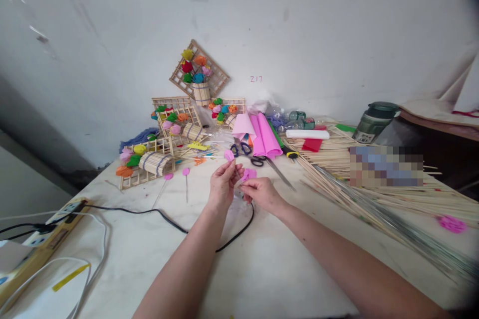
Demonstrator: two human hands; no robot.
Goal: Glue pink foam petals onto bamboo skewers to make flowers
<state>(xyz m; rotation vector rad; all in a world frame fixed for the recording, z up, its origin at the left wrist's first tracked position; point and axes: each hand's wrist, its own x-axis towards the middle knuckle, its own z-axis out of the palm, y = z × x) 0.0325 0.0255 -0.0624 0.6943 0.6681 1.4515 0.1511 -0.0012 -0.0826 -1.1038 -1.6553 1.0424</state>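
My left hand [223,183] pinches a thin stick topped with a small pink paper bud [229,155], held upright over the white table [262,264]. My right hand [261,193] is close beside it, its fingertips on the lower part of the stick, next to loose pink paper pieces [249,174]. Two finished pink buds on sticks [185,173] lie on the table just left of my hands.
Rolled pink paper sheets [262,139] and scissors [241,149] lie behind my hands. Stick frames with coloured paper flowers [164,154] stand at the back left. A big pile of bamboo sticks [374,189] covers the right. A black cable [168,219] and a power strip [56,224] lie left.
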